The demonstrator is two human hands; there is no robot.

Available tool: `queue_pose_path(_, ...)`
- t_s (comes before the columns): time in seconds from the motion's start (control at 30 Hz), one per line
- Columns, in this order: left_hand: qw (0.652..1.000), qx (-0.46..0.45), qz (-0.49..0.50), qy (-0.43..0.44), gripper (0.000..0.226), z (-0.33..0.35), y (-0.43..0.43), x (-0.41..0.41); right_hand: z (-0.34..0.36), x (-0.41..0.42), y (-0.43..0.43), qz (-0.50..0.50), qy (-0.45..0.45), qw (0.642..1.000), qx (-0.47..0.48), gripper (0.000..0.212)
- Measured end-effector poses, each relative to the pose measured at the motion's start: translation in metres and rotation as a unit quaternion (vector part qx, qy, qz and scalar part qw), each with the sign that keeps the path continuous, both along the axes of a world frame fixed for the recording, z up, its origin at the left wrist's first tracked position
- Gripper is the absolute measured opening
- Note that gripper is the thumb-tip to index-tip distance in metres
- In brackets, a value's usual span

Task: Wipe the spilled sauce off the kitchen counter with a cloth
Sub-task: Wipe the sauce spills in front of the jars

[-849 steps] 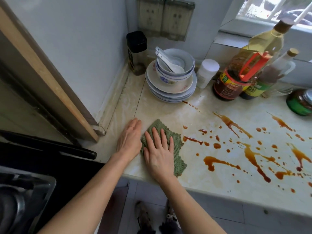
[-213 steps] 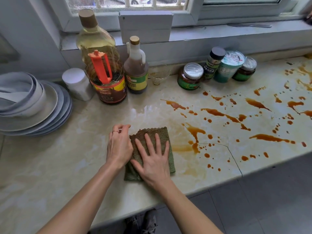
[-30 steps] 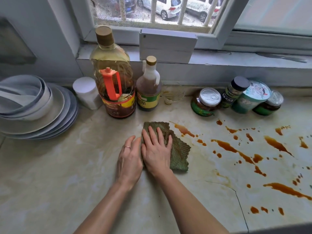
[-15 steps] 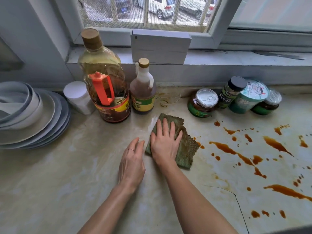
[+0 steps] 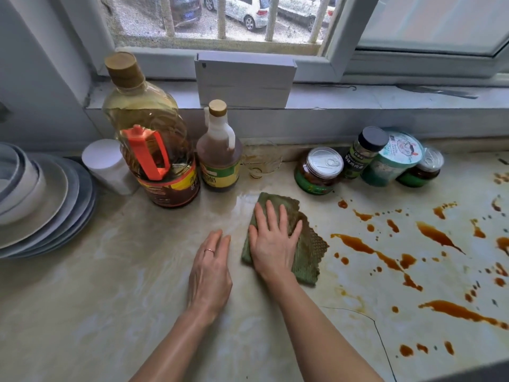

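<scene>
A green waffle-weave cloth (image 5: 308,252), stained brown along its right side, lies flat on the pale marble counter (image 5: 110,299). My right hand (image 5: 272,241) presses on it with straight, spread fingers. My left hand (image 5: 210,271) rests flat on the bare counter just left of the cloth, a ring on one finger. Brown sauce spills (image 5: 377,253) streak and dot the counter to the right of the cloth, reaching the right edge of view. The counter left of the cloth shows a wet sheen and no sauce.
Behind the cloth stand a large oil bottle (image 5: 148,133) with an orange handle, a smaller brown bottle (image 5: 219,153) and a small glass dish (image 5: 260,164). Several jars (image 5: 319,170) line the back right. Stacked plates and bowls (image 5: 41,199) sit far left, beside a white container (image 5: 107,165).
My right hand has pushed the cloth away from me toward the bottles, wiping up the sauce streak near the back. My left hand came off the cloth's edge and stays on the counter.
</scene>
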State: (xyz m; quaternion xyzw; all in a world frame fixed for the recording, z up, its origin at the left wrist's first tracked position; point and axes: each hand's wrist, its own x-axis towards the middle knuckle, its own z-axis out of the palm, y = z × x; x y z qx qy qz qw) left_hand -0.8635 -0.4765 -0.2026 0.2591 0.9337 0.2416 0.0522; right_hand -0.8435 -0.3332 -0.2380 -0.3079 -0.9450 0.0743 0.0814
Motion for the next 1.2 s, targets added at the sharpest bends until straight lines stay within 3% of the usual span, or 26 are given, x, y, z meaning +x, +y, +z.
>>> queue_pose_path(0.23, 1.000, 0.010, 0.005, -0.011, 0.062, 0.005, 0.002, 0.001, -0.001, 0.018, 0.007, -0.073, 0.071, 0.994, -0.026, 0.047)
queue_pose_path(0.43, 1.000, 0.018, -0.013, -0.014, 0.058, 0.006, 0.012, 0.004, -0.005, 0.039, 0.004, 0.083, 0.081, 0.993, -0.007, 0.050)
queue_pose_path(0.6, 0.999, 0.013, -0.028, -0.013, 0.061, 0.009, 0.018, 0.011, -0.003, 0.059, 0.050, -0.039, 0.083, 0.995, -0.034, 0.050)
queue_pose_path(0.67, 0.999, 0.009, -0.028, -0.019, 0.060, 0.008, 0.017, 0.014, -0.003, 0.066, 0.049, -0.042, 0.085, 0.995, -0.037, 0.050)
queue_pose_path(0.97, 0.997, 0.029, -0.062, -0.039, 0.058, 0.008, 0.041, 0.035, -0.003, 0.104, 0.001, 0.124, 0.089, 0.987, -0.047, 0.050)
queue_pose_path(1.2, 0.997, 0.014, -0.073, -0.031, 0.058, 0.012, 0.039, 0.043, -0.002, 0.118, 0.044, 0.004, 0.081, 0.996, -0.036, 0.047)
